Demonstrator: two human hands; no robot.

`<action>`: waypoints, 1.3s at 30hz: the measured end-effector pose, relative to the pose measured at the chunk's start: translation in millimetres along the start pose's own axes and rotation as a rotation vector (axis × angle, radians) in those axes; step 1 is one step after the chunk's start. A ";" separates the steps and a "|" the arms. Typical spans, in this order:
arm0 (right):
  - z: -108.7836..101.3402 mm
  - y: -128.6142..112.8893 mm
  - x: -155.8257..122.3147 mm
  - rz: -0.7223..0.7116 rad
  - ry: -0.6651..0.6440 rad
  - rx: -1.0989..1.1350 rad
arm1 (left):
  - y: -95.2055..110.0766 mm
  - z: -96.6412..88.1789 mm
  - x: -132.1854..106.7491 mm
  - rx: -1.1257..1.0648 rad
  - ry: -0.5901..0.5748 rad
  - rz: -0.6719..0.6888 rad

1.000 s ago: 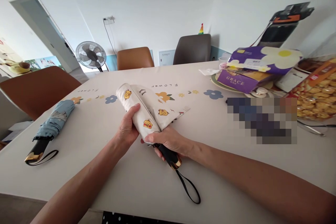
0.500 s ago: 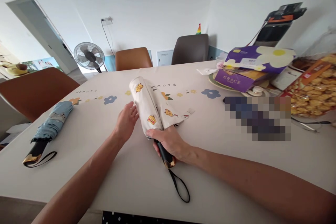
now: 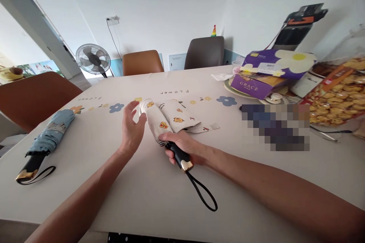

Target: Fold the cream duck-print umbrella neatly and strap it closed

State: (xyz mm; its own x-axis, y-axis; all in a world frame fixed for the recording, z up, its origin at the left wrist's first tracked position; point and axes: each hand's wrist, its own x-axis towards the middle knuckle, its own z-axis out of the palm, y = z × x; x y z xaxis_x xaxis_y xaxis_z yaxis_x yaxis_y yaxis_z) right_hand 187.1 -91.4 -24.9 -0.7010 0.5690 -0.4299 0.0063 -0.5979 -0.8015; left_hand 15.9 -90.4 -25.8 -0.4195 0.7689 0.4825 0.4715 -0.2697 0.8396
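A white folding umbrella (image 3: 158, 121) with yellow cartoon prints lies slanted over the table, its canopy partly wrapped and one loose flap spread to the right. My right hand (image 3: 182, 146) grips it where the fabric meets the black handle, which ends in a gold-coloured cap. From that cap a black wrist loop hangs toward me. Beside the umbrella's far left end is my left hand (image 3: 133, 127), fingers apart and curved, thumb close to the fabric; whether it touches cannot be told. A folded light-blue umbrella (image 3: 53, 133) with a black handle rests at the left.
The white table (image 3: 114, 193) has printed flowers. On its right are a purple box (image 3: 251, 85), a bag of snacks (image 3: 330, 98), a dark bottle (image 3: 296, 26) and a pixelated patch. Chairs (image 3: 142, 63) and a fan (image 3: 93, 59) stand beyond.
The umbrella's far end has come lower and nearer, and its loose flap has spread further right. My left hand has moved up and left, its fingers more spread. My right hand keeps its grip.
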 end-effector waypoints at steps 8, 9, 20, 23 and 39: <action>1.0 -2.9 1.7 0.040 0.030 -0.007 | 43.7 46.7 31.9 0.374 -0.625 0.268; 0.9 -2.6 2.0 0.043 0.035 -0.006 | 44.8 57.3 36.0 0.423 -0.737 0.282; -6.3 1.0 8.2 -0.036 -0.071 0.176 | 12.6 122.4 42.1 0.790 -1.076 0.504; -6.8 1.2 9.2 -0.031 -0.069 0.169 | 14.6 121.1 42.5 0.792 -0.969 0.513; -2.4 0.3 7.0 0.000 -0.017 0.052 | 24.5 83.2 38.4 0.053 -0.205 0.270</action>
State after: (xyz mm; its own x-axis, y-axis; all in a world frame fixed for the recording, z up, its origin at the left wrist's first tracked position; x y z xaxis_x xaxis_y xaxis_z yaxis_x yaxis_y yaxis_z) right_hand 183.9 -86.2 -29.1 -0.7127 0.5599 -0.4226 -0.0303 -0.6264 -0.7789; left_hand 75.9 -19.2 -7.4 -0.1118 0.7760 0.6208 0.5864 -0.4528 0.6716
